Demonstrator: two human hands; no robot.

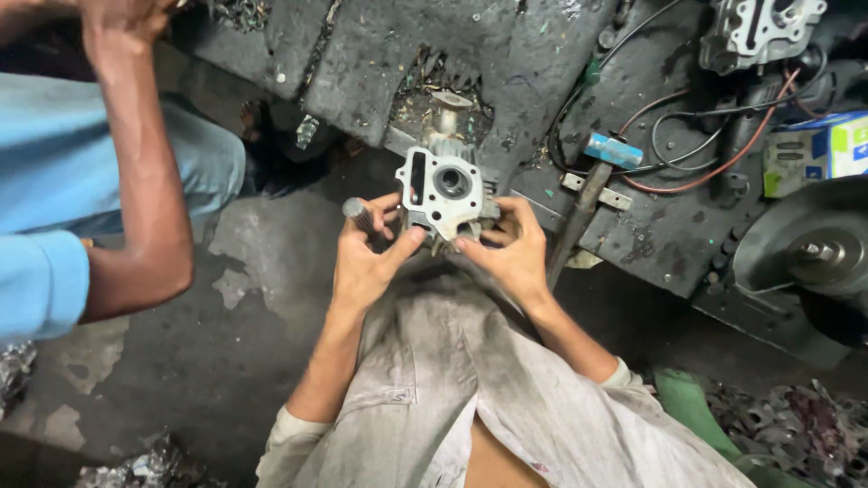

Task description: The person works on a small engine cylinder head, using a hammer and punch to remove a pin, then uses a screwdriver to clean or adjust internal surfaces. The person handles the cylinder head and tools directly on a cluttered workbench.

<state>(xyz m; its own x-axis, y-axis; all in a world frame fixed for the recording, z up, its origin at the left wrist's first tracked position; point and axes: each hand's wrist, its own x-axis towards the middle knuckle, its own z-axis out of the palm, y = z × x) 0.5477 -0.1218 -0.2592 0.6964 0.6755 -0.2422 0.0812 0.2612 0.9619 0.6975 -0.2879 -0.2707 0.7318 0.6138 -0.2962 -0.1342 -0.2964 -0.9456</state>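
A pale grey cast-metal engine cylinder head point(443, 192) is gripped between the left hand point(366, 258), also clutching a dark tool handle point(358, 213), and right hand point(511, 248), apparently for inspection; a steady turn seems called for.

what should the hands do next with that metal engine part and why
Probably lower the engine part onto the dark bench just ahead. Both the left hand and the right hand hold it in the air, and the left hand also grips a dark rod, so neither is free.
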